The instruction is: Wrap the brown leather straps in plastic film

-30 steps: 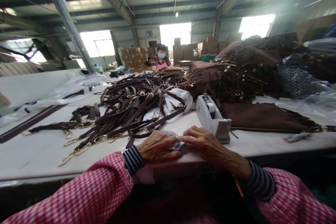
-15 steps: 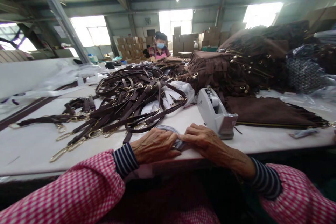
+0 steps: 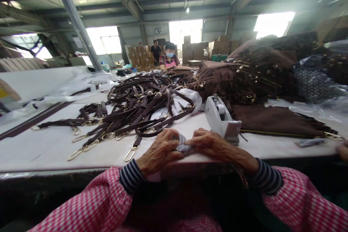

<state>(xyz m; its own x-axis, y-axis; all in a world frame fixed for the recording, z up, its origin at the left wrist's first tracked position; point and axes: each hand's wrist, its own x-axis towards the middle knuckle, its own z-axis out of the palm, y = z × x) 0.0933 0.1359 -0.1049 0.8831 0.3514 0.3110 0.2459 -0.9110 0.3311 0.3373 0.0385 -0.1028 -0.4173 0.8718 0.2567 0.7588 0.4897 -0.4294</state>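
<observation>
While your left hand [image 3: 160, 150] and right hand [image 3: 210, 144] pinch the small grey wrapped piece [image 3: 182, 145] between them at the near edge of the white table [image 3: 49, 148], the heap of brown straps [image 3: 136, 110] beside it looks unwrapped.

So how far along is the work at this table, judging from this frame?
Done: nothing finished can be told apart. In hand: the left hand and right hand pinch a small greyish piece together at the table edge, beside the white tape dispenser. Left: a big tangled pile of brown straps and stacked brown fringed bags lie untouched behind.
</observation>
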